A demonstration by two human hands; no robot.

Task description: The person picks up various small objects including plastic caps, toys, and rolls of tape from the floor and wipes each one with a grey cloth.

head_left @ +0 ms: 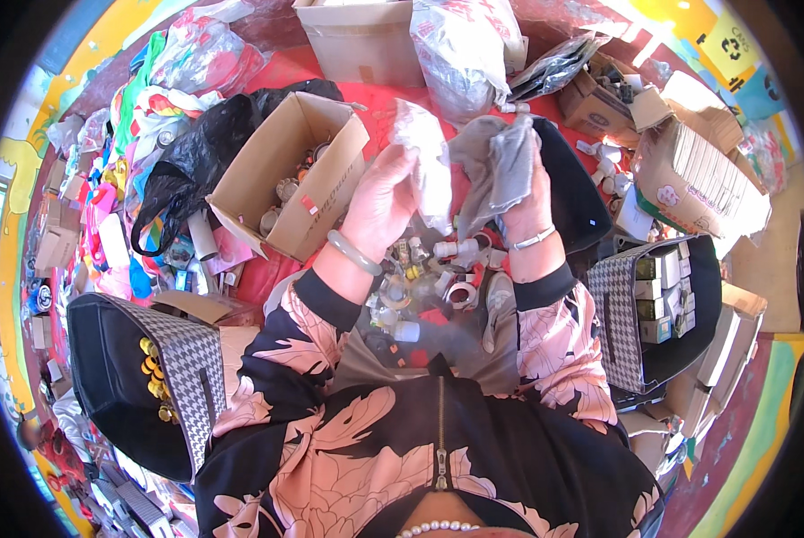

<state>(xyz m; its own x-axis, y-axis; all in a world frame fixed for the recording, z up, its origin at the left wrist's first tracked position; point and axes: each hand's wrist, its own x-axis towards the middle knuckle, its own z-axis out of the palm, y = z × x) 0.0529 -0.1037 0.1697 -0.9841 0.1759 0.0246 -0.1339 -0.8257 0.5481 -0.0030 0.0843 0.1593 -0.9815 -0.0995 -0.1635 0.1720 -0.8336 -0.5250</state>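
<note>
Both of my arms reach out in front of me over a red surface. My left hand (387, 190), with a bangle on its wrist, is closed on a crumpled white piece (430, 166) that looks like thin cloth or plastic. From my right hand (531, 199), closed and wearing a bracelet, droops a soft grey cloth (494, 161). The two pieces hang side by side. Below them, near my lap, lies a pile of small white, yellow and dark parts (420, 282), among them a white ring-shaped piece (461, 295). My right fingers are partly hidden by the grey cloth.
An open cardboard box (330, 215) with small parts stands left of my left hand. Houndstooth bins (191, 359) flank me, the right bin (615, 296) holding small boxes. A black bin (577, 184) lies past my right hand. A clear plastic bag (463, 63) sits ahead.
</note>
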